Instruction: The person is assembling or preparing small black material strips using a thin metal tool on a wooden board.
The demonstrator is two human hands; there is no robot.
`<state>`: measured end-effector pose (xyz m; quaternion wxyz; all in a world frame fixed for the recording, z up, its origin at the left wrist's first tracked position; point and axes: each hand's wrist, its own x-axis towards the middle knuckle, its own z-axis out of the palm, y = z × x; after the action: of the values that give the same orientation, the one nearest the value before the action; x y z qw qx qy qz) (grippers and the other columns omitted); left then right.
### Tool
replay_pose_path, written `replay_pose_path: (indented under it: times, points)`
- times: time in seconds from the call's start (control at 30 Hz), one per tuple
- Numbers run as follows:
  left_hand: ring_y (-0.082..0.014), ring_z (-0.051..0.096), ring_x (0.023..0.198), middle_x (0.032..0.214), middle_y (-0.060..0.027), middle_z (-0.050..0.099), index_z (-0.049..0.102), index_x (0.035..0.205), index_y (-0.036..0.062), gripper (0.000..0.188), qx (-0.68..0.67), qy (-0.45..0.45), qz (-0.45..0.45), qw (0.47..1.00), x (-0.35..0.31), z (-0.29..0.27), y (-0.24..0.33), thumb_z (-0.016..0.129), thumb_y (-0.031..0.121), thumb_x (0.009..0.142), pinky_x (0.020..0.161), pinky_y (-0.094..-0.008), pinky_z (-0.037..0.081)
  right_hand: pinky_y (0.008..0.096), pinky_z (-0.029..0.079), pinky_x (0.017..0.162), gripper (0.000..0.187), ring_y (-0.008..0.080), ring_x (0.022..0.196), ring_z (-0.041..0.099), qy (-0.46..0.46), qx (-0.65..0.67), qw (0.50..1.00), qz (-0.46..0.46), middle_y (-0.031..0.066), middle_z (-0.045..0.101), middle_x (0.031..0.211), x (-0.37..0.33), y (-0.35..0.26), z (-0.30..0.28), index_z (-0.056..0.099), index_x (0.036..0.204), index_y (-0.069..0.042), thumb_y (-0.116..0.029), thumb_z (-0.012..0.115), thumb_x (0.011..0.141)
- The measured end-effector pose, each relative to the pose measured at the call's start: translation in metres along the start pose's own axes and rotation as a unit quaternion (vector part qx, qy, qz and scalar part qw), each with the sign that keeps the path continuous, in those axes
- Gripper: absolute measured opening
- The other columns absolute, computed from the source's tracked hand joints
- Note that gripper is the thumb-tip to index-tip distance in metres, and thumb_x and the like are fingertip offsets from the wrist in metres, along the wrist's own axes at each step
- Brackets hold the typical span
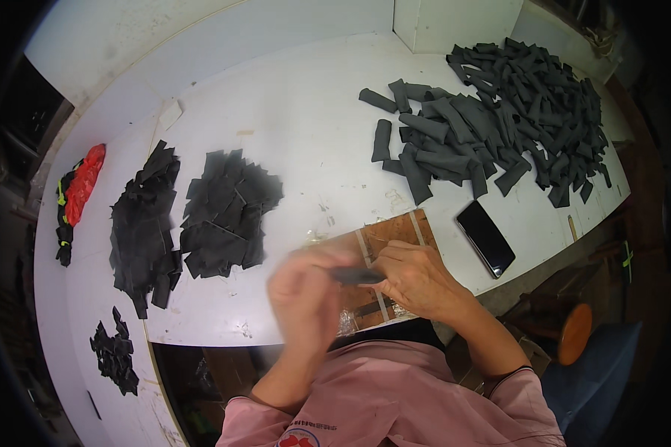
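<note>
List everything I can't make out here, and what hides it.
- Left hand: head view; motion blur hides its exact finger positions.
- Dark piece: head view; blurred, one end obscured by the right hand.
- Board: head view; partly covered by both hands.
- Red bag: head view; crumpled plastic hides any contents.
- Gray pile: head view; upper pieces cover lower ones.

The dark piece (pixel 358 276) at lower centre and the tubes (pixel 455 119) at upper right look matt and cloth-like, the tabletop (pixel 313 141) smooth, the phone (pixel 486 238) glossy, the red bag (pixel 86 182) at far left shiny plastic.
</note>
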<state>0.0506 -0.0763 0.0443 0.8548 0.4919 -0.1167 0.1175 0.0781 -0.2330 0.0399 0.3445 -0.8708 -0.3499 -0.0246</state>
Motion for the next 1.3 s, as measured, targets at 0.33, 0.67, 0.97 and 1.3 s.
replay_pose_path:
  times: [0.33, 0.67, 0.97, 1.3]
  points:
    - [-0.0210, 0.053, 0.086, 0.089, -0.0140, 0.057, 0.055, 0.086, -0.0020, 0.012, -0.057, 0.033, -0.022, 0.998, -0.010, -0.015, -0.010, 0.052, 0.010, 0.084, 0.078, -0.0310, 0.042, 0.0374, 0.042, 0.051, 0.023, 0.0289, 0.060, 0.054, 0.019, -0.004, 1.000, 0.000, 0.0124, 0.052, 0.061, -0.006, 0.002, 0.023, 0.053, 0.064, -0.002, -0.021, 0.060, 0.074]
    - [-0.0240, 0.051, 0.079, 0.090, -0.0164, 0.054, 0.051, 0.097, -0.0032, 0.027, 0.587, 0.180, 0.072, 0.786, 0.001, -0.095, -0.050, 0.058, 0.009, 0.074, 0.067, -0.0323, 0.042, 0.0198, 0.032, 0.042, 0.047, 0.0066, 0.045, 0.039, 0.248, 0.450, 0.855, 0.077, 0.0022, 0.048, 0.056, 0.058, 0.028, -0.055, 0.052, 0.090, 0.003, -0.039, 0.032, 0.091]
    - [-0.0368, 0.045, 0.090, 0.105, -0.0262, 0.041, 0.039, 0.118, -0.0001, 0.068, 0.839, 0.109, -0.038, 0.532, 0.086, -0.183, -0.054, 0.070, 0.024, 0.062, 0.067, -0.0383, 0.045, 0.0175, 0.036, 0.044, 0.037, 0.0052, 0.050, 0.044, 0.187, 0.418, 0.824, 0.335, 0.0009, 0.049, 0.060, -0.020, 0.053, 0.039, 0.053, 0.087, -0.001, -0.036, 0.040, 0.089]
    - [-0.0306, 0.055, 0.073, 0.078, -0.0145, 0.052, 0.058, 0.090, 0.0025, 0.024, 0.794, 0.093, 0.065, 0.597, 0.102, -0.224, -0.057, 0.051, -0.005, 0.069, 0.065, -0.0358, 0.046, 0.0166, 0.034, 0.042, 0.035, 0.0034, 0.048, 0.041, 0.129, 0.253, 0.879, 0.384, -0.0016, 0.048, 0.057, -0.051, 0.067, 0.070, 0.056, 0.077, -0.003, -0.032, 0.041, 0.089]
